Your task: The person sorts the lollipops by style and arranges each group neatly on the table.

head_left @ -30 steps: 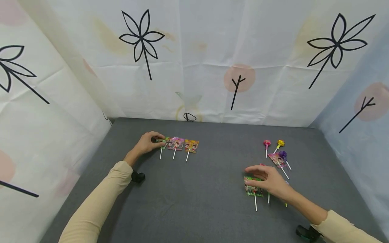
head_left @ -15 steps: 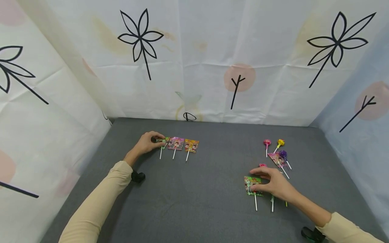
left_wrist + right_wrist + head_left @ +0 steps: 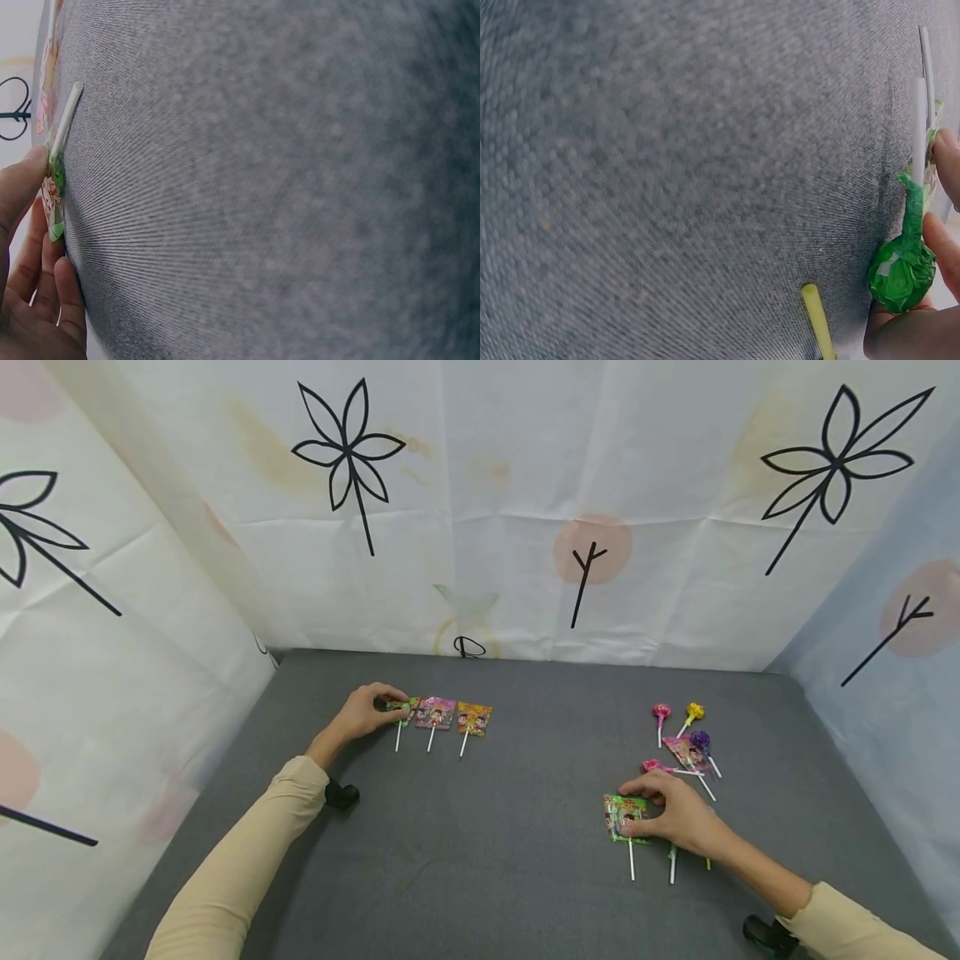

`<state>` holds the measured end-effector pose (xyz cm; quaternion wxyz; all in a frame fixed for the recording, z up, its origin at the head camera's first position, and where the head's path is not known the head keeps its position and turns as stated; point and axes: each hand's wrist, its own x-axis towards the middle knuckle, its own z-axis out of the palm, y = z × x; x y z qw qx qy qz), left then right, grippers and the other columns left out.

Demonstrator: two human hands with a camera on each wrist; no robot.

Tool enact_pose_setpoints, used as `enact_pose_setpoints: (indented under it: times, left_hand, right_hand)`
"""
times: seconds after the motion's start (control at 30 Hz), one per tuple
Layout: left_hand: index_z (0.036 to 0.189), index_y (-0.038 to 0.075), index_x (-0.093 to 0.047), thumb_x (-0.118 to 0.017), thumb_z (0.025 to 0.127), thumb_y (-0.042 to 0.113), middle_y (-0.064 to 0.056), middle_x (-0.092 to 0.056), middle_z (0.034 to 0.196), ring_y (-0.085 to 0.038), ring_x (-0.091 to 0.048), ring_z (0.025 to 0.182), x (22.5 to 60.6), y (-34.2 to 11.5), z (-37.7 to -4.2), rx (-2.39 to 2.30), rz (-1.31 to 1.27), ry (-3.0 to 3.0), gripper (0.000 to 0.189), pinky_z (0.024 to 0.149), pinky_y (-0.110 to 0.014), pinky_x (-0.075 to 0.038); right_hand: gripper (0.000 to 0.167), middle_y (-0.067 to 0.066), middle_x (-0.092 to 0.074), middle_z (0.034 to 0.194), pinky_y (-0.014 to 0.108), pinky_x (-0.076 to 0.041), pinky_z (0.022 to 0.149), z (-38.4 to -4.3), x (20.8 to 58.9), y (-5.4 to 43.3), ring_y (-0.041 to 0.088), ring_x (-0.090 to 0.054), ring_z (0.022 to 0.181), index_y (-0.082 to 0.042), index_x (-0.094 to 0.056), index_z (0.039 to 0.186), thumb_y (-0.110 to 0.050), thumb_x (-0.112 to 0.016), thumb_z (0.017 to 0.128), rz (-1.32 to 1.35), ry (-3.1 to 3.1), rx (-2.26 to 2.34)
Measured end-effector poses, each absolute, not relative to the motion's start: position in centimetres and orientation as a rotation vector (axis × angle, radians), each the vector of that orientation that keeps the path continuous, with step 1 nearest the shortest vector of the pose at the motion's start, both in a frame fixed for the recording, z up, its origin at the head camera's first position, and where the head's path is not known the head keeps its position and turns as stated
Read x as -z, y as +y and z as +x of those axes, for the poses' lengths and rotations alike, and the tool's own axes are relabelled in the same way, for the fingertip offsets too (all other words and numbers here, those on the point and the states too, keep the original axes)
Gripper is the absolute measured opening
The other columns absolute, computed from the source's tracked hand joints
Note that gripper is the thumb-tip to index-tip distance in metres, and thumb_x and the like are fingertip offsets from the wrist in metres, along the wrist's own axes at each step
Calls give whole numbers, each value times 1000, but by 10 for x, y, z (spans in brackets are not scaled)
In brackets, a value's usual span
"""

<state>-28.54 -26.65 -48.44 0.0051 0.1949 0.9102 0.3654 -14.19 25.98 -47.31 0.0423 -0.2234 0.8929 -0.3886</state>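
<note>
Three flat wrapped lollipops lie in a row at the back left: green (image 3: 407,710), pink (image 3: 437,713) and orange (image 3: 474,718). My left hand (image 3: 392,706) pinches the green one's wrapper (image 3: 54,196), thumb on its edge, and its white stick (image 3: 66,120) points away. At the front right my right hand (image 3: 637,806) rests with curled fingers and thumb on another green flat lollipop (image 3: 622,817). In the right wrist view a round green lollipop (image 3: 902,270) lies under that hand, beside a white stick (image 3: 919,112) and a yellow stick (image 3: 817,319).
Behind my right hand lie loose lollipops: a pink round one (image 3: 661,712), a yellow one (image 3: 694,711), a purple one (image 3: 701,741), a pink flat one (image 3: 681,750) and another pink round one (image 3: 651,766). Patterned cloth walls enclose the grey mat (image 3: 510,860) on three sides.
My right hand has come down from hovering with spread fingers, and its fingers have curled onto the green flat lollipop. The left hand has stayed on its lollipop.
</note>
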Motion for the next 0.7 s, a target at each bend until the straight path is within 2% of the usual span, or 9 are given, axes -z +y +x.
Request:
enact_pose_setpoints:
  times: [0.43, 0.7]
  left_hand:
    - [115, 1, -74, -77, 93, 11, -17, -65, 115, -35, -60, 103, 484, -267, -286, -1133, 622, 2859, 25, 88, -53, -48]
    - [115, 1, -74, -78, 92, 12, -17, -65, 115, -35, -60, 104, 485, -267, -286, -1144, 617, 2860, 25, 89, -53, -47]
  right_hand:
    - [42, 1, -64, 104, 32, -45, 73, -146, 475, 263, 21, -54, 89, -8, -70, 110, -16, -93, 76, -744, 2624, 1291]
    - [41, 2, -63, 104, 31, -46, 76, -148, 473, 264, 20, -56, 92, -8, -67, 108, -20, -92, 78, -703, 2575, 1299]
